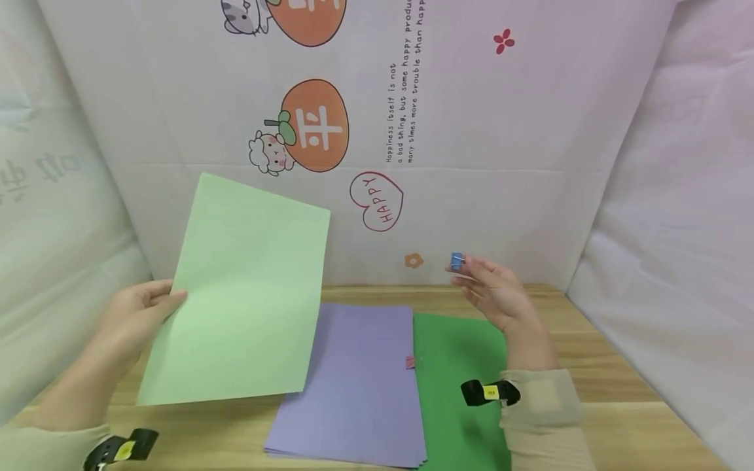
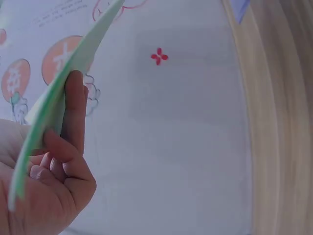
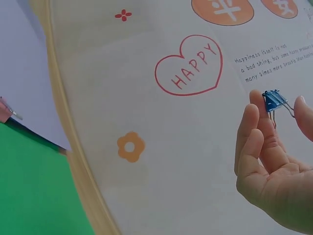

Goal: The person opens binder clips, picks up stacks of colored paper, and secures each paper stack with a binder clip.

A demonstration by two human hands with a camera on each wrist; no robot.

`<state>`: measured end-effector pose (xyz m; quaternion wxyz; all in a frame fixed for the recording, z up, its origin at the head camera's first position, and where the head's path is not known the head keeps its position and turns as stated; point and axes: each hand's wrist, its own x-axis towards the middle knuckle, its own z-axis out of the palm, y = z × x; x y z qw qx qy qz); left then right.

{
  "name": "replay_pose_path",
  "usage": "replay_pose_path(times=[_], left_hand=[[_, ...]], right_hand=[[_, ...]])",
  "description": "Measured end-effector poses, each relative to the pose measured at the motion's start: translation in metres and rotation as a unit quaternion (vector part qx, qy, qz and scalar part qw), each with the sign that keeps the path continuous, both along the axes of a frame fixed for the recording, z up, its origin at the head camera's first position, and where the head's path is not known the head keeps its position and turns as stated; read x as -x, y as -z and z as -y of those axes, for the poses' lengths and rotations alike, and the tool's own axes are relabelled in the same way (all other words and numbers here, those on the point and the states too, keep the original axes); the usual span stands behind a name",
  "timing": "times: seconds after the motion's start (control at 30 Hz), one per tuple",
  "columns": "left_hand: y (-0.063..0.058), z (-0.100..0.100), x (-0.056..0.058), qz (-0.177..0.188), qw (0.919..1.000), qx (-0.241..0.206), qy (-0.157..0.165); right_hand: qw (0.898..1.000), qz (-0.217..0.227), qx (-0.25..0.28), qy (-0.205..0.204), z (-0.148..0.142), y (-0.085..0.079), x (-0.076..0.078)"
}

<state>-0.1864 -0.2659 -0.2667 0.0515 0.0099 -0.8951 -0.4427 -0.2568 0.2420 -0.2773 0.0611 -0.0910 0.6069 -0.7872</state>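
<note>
My left hand [image 1: 138, 314] grips a stack of light green paper [image 1: 247, 294] by its left edge, thumb in front. The sheets are held up and tilted above the table; their side edge shows in the left wrist view, with fingers [image 2: 74, 105] behind. Raised on the right, my right hand [image 1: 497, 291] pinches a small blue binder clip [image 3: 275, 101] between thumb and fingertips by its wire handles. A stack of purple paper [image 1: 359, 386] lies on the table, with a pink binder clip [image 1: 410, 362] at its right edge. The green paper overlaps its left side in the head view.
Dark green paper [image 1: 459, 366] lies right of the purple stack, partly under my right forearm. The wooden table [image 1: 618, 379] is backed by a white printed sheet [image 1: 471, 131], with white cloth [image 1: 677, 229] at the sides. Black straps with cameras sit on both wrists.
</note>
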Motion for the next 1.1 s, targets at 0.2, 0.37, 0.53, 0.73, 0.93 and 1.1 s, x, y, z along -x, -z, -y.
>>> replay_pose_path(times=[0.2,0.37,0.53,0.73,0.93,1.1], left_hand=[[-0.005,-0.022,-0.001,-0.029,0.9982,-0.051,0.010],[-0.004,-0.039,0.001,-0.038,0.9945,-0.096,0.021],[-0.001,-0.058,0.009,-0.047,0.9848,-0.165,0.028],[0.006,-0.083,0.024,-0.053,0.9502,-0.299,0.070],[0.016,-0.105,0.034,-0.039,0.9380,-0.333,0.089],[0.020,-0.123,0.038,-0.034,0.9341,-0.342,0.096]], right_hand=[[1.000,-0.003,0.015,-0.001,0.002,-0.003,-0.003],[1.000,-0.008,0.017,-0.002,0.002,-0.002,-0.004],[1.000,-0.012,0.014,-0.002,0.002,0.000,-0.004],[1.000,-0.012,0.016,-0.001,0.005,0.001,-0.004],[1.000,-0.015,0.003,0.001,0.011,-0.001,-0.004],[1.000,-0.021,-0.002,0.001,0.018,-0.003,-0.005]])
